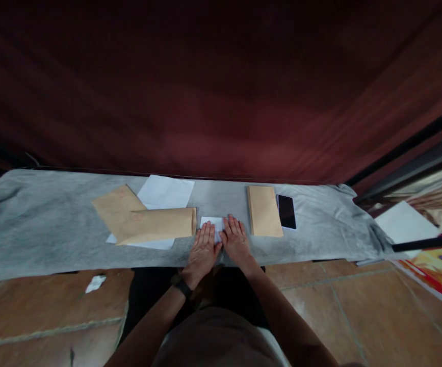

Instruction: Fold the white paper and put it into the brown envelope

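Note:
A small piece of folded white paper point(212, 220) lies on the grey cloth in front of me. My left hand point(204, 247) rests flat on its left part, fingers stretched out and pointing away from me. On the right edge of the paper lies my right hand point(236, 240), also flat with its fingers extended. Both thumbs come close together over the near part of the paper, which the hands partly hide. Just left of my left hand is a brown envelope point(163, 224), and right of my right hand sits a stack of brown envelopes point(265, 211).
A grey cloth point(63, 224) covers the long narrow table. White sheets point(167, 191) and another brown envelope point(115, 204) lie at left. Beside the right stack is a phone point(286, 211). A dark red curtain point(213, 102) hangs behind. A white scrap point(96, 283) lies on the tiled floor.

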Action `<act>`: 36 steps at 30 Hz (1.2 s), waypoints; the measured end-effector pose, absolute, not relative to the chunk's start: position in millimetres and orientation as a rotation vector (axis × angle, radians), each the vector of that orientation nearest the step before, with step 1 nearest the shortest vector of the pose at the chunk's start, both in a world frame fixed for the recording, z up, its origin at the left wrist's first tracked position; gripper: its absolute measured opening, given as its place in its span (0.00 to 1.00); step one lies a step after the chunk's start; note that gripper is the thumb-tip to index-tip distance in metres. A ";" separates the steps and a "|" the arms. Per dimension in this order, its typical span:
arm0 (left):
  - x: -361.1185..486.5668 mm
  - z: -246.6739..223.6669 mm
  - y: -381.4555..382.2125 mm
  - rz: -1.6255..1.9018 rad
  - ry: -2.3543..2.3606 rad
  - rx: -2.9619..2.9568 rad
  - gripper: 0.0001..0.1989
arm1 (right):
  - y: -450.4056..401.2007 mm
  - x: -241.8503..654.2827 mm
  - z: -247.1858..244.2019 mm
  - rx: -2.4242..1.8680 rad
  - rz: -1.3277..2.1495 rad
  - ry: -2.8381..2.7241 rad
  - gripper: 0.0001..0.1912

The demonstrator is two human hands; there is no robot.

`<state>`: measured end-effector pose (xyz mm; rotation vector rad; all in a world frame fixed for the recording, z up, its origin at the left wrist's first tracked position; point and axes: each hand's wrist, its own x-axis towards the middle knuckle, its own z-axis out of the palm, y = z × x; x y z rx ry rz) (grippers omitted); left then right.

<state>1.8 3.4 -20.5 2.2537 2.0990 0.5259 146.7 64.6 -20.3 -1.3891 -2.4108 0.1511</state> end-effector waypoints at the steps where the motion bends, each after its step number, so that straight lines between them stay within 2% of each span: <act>1: 1.8 -20.6 0.6 0.526 2.114 2.246 0.33 | 64.4 147.0 -20.4 -1.390 0.149 -2.412 0.29; 9: -2.5 -13.9 -26.3 0.480 2.171 2.235 0.36 | 63.6 145.7 -19.6 -1.404 0.126 -2.401 0.30; 17: -9.7 -14.6 -43.4 0.369 2.175 2.331 0.33 | 59.7 146.9 -16.8 -1.387 0.089 -2.394 0.29; 21: -11.0 -12.1 -45.1 0.306 2.195 2.352 0.29 | 42.9 159.4 -19.3 -1.233 0.077 -2.478 0.28; 24: -16.3 -4.6 -40.9 0.175 2.158 2.379 0.26 | 34.0 169.1 -18.4 -1.137 0.066 -2.544 0.27; 27: -23.6 6.5 -32.2 0.066 2.080 2.431 0.28 | 35.2 172.0 -12.0 -1.142 0.054 -2.584 0.26; 32: -28.9 23.8 -19.6 -0.006 1.936 2.522 0.28 | 44.2 166.0 1.8 -1.149 0.035 -2.675 0.23; 36: -25.6 32.0 -13.9 -0.026 1.925 2.512 0.23 | 45.8 162.7 9.5 -1.176 0.015 -2.734 0.23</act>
